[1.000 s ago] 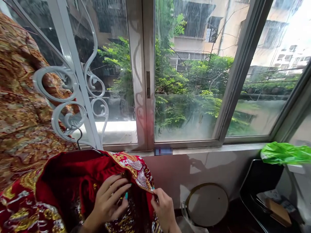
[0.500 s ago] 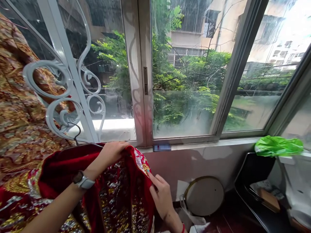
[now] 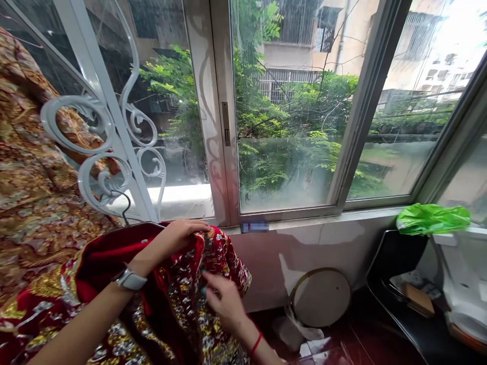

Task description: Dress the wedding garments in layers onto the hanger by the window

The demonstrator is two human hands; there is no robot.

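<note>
A red jacket (image 3: 224, 248) with gold and silver embroidery hangs on a dark hanger (image 3: 129, 225), whose hook rests at the white scrollwork. Its plain red lining (image 3: 89, 276) shows at the neck. My left hand (image 3: 190, 230), a pale watch on its wrist, is closed over the jacket's shoulder and collar edge; its fingertips are partly hidden by the cloth. My right hand (image 3: 226, 301), slightly blurred, is at the front edge of the jacket. Its thumb and forefinger, with teal nails, are apart near the embroidered cloth. A red cord circles that wrist.
White metal scrollwork (image 3: 133, 167) and a brown-gold patterned curtain (image 3: 26, 177) are on the left. Sliding windows (image 3: 285, 172) are ahead. A round panel (image 3: 321, 299) leans on the wall. To the right are a black chair (image 3: 399, 284) and a green plastic bag (image 3: 433, 219).
The jacket's right side has flipped from showing red lining to embroidery, with its sleeve in view. My right hand has moved left and down. My left hand stays at the shoulder.
</note>
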